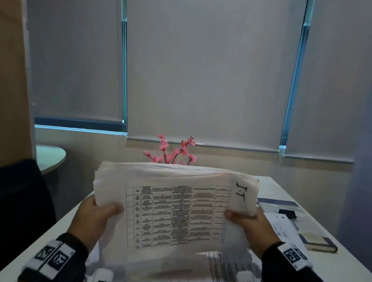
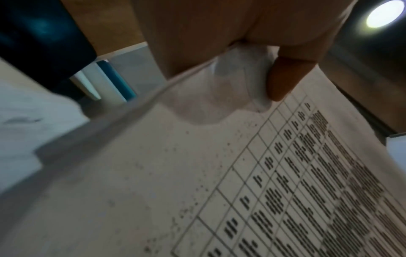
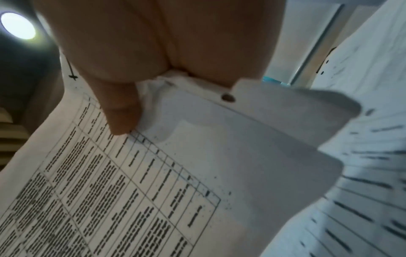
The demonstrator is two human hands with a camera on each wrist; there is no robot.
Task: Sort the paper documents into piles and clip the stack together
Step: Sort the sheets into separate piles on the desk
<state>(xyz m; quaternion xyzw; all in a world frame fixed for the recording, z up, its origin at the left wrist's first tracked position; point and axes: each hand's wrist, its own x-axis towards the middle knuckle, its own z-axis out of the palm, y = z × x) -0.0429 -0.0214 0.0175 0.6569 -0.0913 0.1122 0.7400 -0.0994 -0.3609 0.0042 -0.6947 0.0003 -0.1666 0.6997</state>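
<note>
Both hands (image 1: 172, 221) grip paper stack (image 1: 174, 208) side edges above table (image 1: 349, 277)

White table (image 1: 347, 277) running from the lower frame toward the wall, printed sheets (image 1: 224, 274) spread at lower centre, a white paper (image 1: 282, 227), a dark-edged book (image 1: 317, 243) and a black clip (image 1: 287, 212) at right
</note>
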